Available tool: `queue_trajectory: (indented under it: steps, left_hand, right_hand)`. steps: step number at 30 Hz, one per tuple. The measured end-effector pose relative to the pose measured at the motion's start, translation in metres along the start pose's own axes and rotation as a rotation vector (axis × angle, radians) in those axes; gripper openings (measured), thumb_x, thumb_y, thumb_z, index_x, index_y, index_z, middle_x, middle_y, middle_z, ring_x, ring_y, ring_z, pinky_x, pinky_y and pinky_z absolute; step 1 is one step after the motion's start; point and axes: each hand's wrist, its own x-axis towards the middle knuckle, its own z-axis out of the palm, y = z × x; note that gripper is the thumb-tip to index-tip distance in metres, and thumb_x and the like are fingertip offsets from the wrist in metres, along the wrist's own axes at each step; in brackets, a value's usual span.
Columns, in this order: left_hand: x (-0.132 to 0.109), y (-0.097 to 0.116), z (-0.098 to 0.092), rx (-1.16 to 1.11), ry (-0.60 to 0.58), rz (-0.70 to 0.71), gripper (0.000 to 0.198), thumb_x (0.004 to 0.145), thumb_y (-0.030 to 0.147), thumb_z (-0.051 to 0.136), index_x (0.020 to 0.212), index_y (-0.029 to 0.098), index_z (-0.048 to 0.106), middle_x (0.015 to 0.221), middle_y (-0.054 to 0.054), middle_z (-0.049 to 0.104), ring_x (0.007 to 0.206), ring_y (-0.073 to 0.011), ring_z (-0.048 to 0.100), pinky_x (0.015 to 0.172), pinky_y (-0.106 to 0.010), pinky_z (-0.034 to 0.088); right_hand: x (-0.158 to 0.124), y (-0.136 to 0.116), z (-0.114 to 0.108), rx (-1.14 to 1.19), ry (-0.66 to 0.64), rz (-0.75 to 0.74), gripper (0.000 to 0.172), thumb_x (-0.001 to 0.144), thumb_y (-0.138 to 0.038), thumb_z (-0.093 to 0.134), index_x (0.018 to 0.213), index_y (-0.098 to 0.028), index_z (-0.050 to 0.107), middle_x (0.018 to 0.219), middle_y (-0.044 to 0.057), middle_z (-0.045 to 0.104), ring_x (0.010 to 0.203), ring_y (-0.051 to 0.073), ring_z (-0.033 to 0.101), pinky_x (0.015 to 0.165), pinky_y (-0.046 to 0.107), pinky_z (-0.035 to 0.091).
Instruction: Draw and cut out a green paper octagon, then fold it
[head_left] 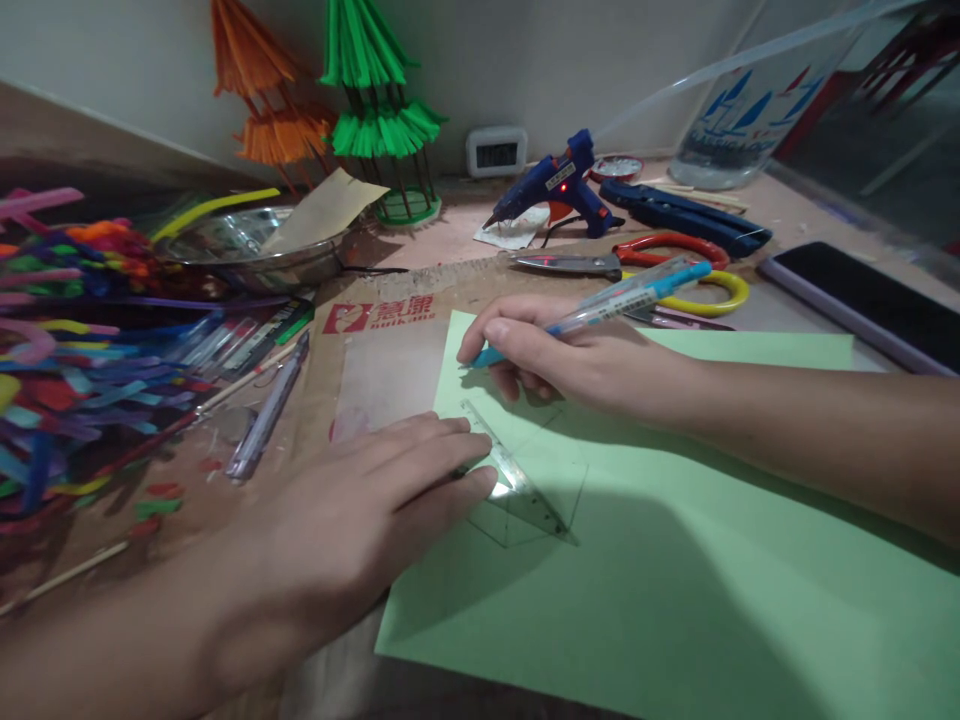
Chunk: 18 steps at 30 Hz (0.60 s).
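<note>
Silvery on the counter (456, 235), a bowl (255, 272) carries tan card (324, 215) across its rim and a clear jug (731, 145) is cut off above, while the flat left hand (386, 480), fingers extended, partly hides the set square (519, 480) it touches on green paper (675, 600), and the right hand (559, 352) grips a blue pen (619, 302).

One head-worn camera looks forward and down, close over the paper (652, 600), across the table (457, 215) to the wall (510, 60); at dim upper right it seems to look past the table.
</note>
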Motion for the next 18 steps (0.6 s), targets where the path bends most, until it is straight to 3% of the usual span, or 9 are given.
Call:
queue_trajectory:
  steps: [18]
  left_hand:
    - [0.0021, 0.0057, -0.0022, 0.000, -0.013, -0.050, 0.033, 0.106, 0.051, 0.049, 0.131, 0.039, 0.068, 0.134, 0.005, 0.071, 0.119, -0.0235, 0.068, 0.099, -0.034, 0.056]
  right_hand:
    - [0.0010, 0.0001, 0.0008, -0.006, -0.006, -0.002, 0.029, 0.107, -0.036, 0.045, 0.097, -0.016, 0.063, 0.070, -0.002, 0.061, 0.061, 0.010, 0.052, 0.056, 0.024, 0.037]
